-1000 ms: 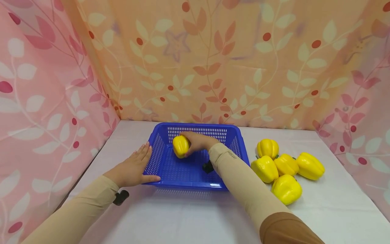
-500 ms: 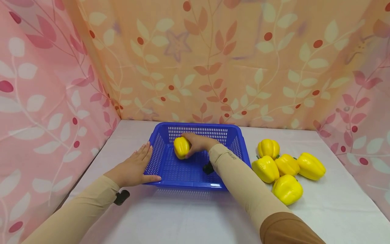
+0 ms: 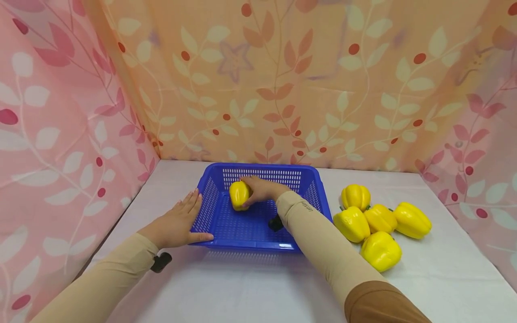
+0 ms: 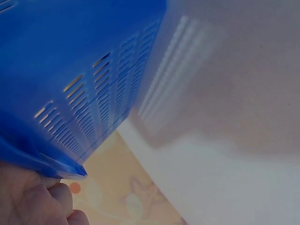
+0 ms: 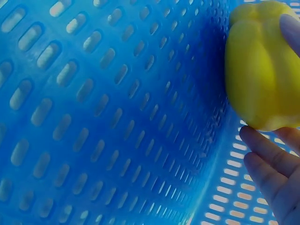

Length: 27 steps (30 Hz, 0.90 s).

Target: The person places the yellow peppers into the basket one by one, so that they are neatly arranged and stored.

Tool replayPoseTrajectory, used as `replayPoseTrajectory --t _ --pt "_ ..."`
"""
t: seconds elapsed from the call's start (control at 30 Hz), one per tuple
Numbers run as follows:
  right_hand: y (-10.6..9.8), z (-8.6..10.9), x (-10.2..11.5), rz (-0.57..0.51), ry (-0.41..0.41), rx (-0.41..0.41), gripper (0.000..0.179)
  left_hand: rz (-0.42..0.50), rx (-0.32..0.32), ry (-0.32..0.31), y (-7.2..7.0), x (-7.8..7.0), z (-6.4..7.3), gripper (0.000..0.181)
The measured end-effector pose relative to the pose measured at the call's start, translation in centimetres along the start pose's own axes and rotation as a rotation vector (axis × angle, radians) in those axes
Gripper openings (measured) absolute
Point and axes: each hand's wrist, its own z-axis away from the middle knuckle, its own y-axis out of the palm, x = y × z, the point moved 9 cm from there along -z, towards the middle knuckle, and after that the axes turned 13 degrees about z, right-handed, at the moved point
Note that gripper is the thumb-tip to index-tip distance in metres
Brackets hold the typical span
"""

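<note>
Inside the blue plastic basket (image 3: 250, 244), my right hand (image 3: 262, 187) holds a yellow bell pepper (image 3: 239, 196) near the back left, thumb on one side and fingers on the other. The right wrist view shows the fingers (image 5: 276, 164) at the lower end of the bell pepper (image 5: 262, 65) and the thumb at its upper right. My left hand (image 3: 177, 220) rests at the basket's left rim, fingers extended and thumb lying over the front left corner. In the left wrist view, part of the left hand (image 4: 35, 199) touches the rim of the basket (image 4: 93, 93).
Several yellow bell peppers lie grouped on the white tablecloth (image 3: 448, 273) right of the basket, including a front one (image 3: 381, 251) and a far-right one (image 3: 412, 220). A patterned orange curtain (image 3: 282, 89) hangs behind, with pink curtains (image 3: 60, 134) at both sides.
Almost nothing differs. My right hand stays at the bell pepper inside the basket with only a very slight shift, and my left hand keeps its place at the rim.
</note>
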Motion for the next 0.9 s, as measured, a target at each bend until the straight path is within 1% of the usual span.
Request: replayPoseTrajectory --t 0.17,0.47,0.67,0.9 --pt "-0.23 -0.10 0.25 0.024 -0.026 -0.022 0.090 0.000 0.000 0.003 0.07 0.01 0.17 0.116" --pt "-0.23 0.07 0.47 0.009 -0.025 -0.012 0.089 -0.001 0.003 0.001 0.32 0.26 -0.05 0.117" --pt "-0.42 0.13 0.51 0.042 -0.011 -0.005 0.089 0.005 0.000 0.000 0.07 0.02 0.03 0.115" --pt "-0.85 0.23 0.63 0.064 -0.022 -0.007 0.091 -0.002 -0.008 0.006 -0.16 -0.24 0.18 0.115"
